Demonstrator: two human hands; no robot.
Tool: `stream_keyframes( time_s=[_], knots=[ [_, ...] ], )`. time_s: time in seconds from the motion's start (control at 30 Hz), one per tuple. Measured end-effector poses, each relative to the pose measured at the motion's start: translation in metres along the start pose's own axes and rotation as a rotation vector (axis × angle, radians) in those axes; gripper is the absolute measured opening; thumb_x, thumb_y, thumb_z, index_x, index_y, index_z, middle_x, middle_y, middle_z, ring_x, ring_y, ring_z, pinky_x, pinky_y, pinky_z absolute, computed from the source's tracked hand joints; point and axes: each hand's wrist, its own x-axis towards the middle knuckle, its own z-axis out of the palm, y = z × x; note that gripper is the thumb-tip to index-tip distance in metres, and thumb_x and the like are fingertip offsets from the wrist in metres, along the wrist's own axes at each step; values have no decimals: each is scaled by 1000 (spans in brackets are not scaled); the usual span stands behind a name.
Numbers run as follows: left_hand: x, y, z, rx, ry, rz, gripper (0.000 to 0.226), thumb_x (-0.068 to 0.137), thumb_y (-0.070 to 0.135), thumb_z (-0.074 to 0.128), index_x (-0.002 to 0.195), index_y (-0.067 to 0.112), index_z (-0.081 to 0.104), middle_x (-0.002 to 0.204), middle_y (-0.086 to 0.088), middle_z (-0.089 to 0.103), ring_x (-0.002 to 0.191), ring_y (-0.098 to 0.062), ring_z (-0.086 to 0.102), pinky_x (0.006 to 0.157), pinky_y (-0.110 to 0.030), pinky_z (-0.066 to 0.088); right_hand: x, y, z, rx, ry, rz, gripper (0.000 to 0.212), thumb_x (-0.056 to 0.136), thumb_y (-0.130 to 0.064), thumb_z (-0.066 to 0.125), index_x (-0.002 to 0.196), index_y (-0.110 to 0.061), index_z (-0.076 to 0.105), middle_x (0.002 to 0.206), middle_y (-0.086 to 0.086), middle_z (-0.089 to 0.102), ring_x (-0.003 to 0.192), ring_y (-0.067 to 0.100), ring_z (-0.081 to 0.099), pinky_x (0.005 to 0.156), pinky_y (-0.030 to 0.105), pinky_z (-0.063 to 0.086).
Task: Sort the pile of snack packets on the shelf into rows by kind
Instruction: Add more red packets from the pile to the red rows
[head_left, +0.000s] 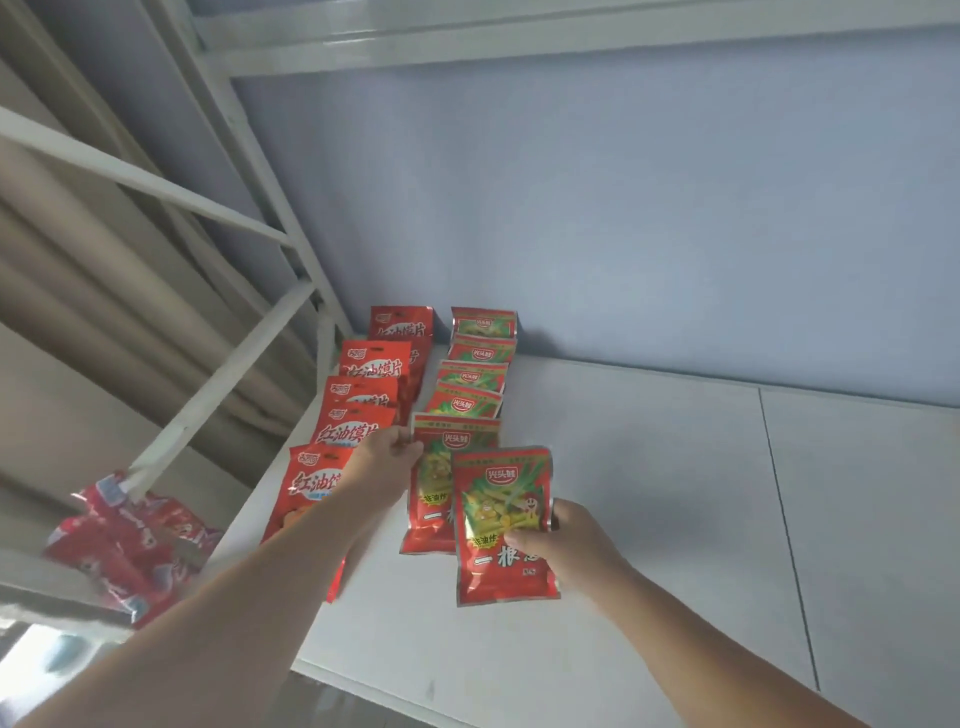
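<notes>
Two rows of snack packets run front to back on the white shelf (649, 519). The left row is several plain red packets (371, 366), overlapping. The right row is several red-and-green packets (475, 376). My left hand (387, 460) pinches the top left corner of the nearest red-and-green packet in that row (434, 499), which stands tilted. My right hand (563, 538) grips another red-and-green packet (501, 525) by its right edge, held upright just in front of that one and overlapping it.
A pile of red packets (130, 545) lies on a lower level past the shelf's left edge. White frame bars (234, 364) rise at the left. A blue-grey back wall (623, 234) closes the shelf. The shelf surface extends to the right.
</notes>
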Motion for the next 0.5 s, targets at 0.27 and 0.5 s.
stream_keyframes(
  time_s=[0.27, 0.5],
  knots=[
    [39, -27, -15, 40, -202, 99, 14, 103, 28, 56, 102, 20, 67, 95, -8, 76, 90, -31, 74, 80, -48, 63, 13, -3, 92, -42, 190, 37, 25, 79, -25, 81, 101, -25, 69, 92, -8, 78, 83, 9, 75, 77, 28, 61],
    [49, -40, -31, 167, -237, 233, 23, 104, 18, 45, 104, 19, 68, 92, -5, 73, 79, -25, 71, 65, -39, 59, 15, -7, 131, -104, 345, 12, 27, 78, -33, 79, 101, -29, 66, 94, -11, 76, 85, 8, 74, 81, 33, 61]
  ],
)
